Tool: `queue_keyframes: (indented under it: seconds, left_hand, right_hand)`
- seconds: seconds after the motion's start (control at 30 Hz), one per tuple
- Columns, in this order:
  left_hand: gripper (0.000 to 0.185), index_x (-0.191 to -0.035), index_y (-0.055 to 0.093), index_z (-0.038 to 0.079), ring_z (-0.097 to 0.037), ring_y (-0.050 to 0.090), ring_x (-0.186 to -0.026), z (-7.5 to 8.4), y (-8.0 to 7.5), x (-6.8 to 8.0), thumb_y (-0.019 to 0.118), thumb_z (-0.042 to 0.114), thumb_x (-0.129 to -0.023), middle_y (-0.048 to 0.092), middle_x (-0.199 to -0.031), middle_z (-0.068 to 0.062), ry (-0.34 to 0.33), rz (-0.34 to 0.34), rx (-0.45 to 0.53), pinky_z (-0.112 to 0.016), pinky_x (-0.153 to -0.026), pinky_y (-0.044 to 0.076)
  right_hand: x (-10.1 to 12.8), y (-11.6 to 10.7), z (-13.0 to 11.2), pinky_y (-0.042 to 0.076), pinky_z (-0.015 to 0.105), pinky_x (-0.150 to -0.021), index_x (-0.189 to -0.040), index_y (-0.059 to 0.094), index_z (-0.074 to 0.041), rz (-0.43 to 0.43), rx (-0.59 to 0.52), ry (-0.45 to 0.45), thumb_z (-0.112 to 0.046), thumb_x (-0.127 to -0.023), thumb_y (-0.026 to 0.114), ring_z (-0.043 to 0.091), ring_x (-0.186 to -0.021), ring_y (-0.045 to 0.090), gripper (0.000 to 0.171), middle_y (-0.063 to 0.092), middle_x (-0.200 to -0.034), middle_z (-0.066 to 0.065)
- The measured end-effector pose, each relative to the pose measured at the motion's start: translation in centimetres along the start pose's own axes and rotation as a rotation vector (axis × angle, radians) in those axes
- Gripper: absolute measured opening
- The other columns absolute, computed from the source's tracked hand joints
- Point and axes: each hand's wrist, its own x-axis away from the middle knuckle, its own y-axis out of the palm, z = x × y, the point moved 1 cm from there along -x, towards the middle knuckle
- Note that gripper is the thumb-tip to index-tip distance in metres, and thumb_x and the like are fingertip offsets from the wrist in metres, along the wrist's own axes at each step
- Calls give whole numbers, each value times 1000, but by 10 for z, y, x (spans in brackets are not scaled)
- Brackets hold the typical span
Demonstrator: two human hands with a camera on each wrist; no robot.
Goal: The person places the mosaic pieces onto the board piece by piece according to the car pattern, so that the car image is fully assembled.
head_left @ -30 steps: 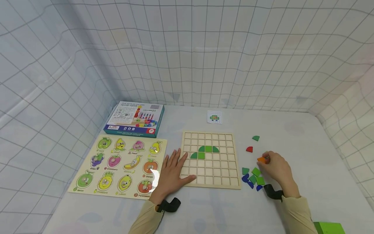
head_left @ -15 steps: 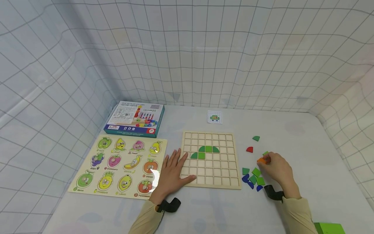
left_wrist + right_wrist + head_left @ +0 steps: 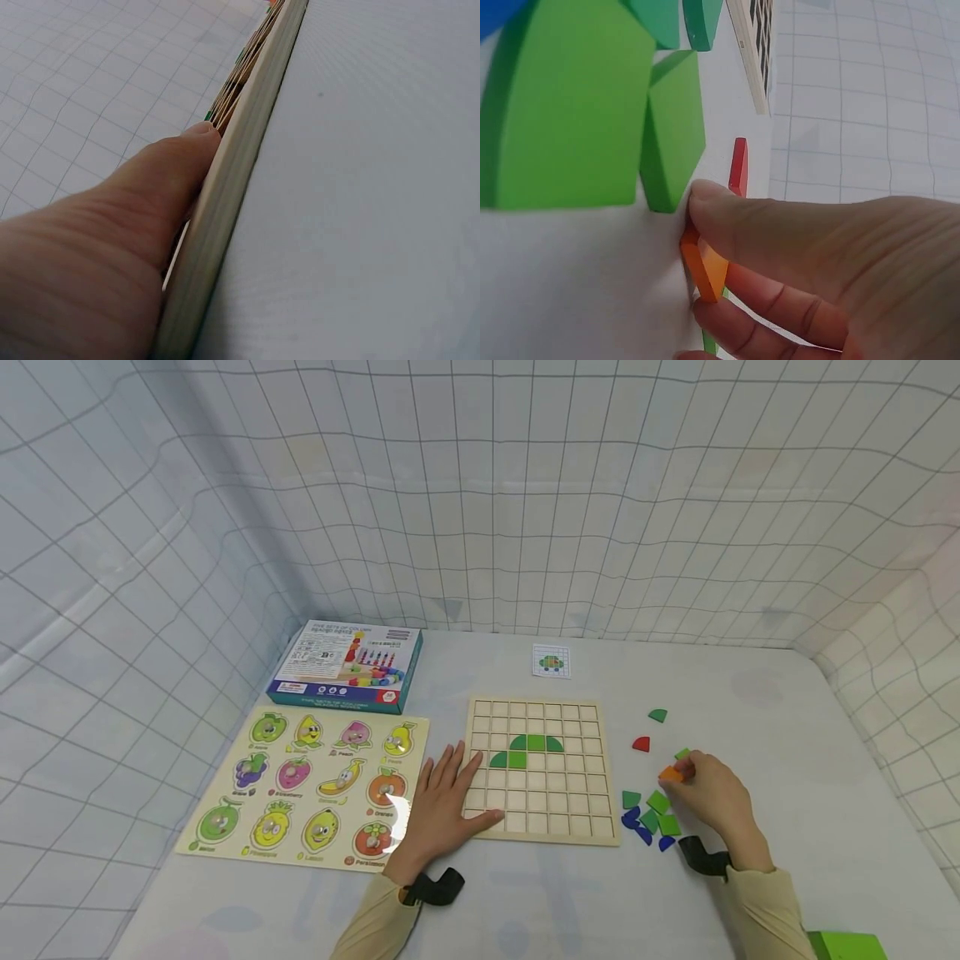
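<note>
Two hands are at work on our table: our right hand (image 3: 712,797) pinches a small orange tile (image 3: 670,772) between thumb and fingers, right at the table surface to the right of the wooden grid board (image 3: 542,770), while our left hand (image 3: 442,806) lies flat with straight fingers on the board's near-left corner, holding nothing. In the right wrist view the orange tile (image 3: 705,268) sits edge-on between thumb and fingertips, with green tiles (image 3: 615,112) close beside it and a red piece (image 3: 738,166) just beyond.

Five green pieces (image 3: 527,749) already sit in the grid as an arch shape. A pattern card (image 3: 551,660) lies behind the board.

We judge the pinch to be thin, on the tile's edges only, so the tile could slip or flip when lifted. Our knuckles are near the loose blue and green tiles (image 3: 647,817), and a careless lift could scatter them. If our left palm eases off, the board could slide against the fruit puzzle (image 3: 307,789).

Compared with a second ago, a small green tile (image 3: 682,753) now shows beyond our fingers; little else has shifted.
</note>
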Motion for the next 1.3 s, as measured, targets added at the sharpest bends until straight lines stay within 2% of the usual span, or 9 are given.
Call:
queue_keyframes:
  seconds: [0.93,1.3]
  left_hand:
    - [88,-147,36,12,-31,12,-142,0,0,0,62,61,-80,22,-154,-16,-5,-8,4,-51,-111,4]
    - [87,-148,35,13,-30,10,-142,-2,1,0,61,61,-81,21,-154,-15,-2,-9,3,-51,-111,3]
  right_hand:
    - [0,0,1,44,35,-55,-93,58,1,10,-17,-4,-23,-80,76,24,-69,56,32,63,-82,12]
    - [0,2,0,40,31,-54,-92,62,-5,62,-32,-16,-18,-79,76,21,-66,54,23,61,-77,5]
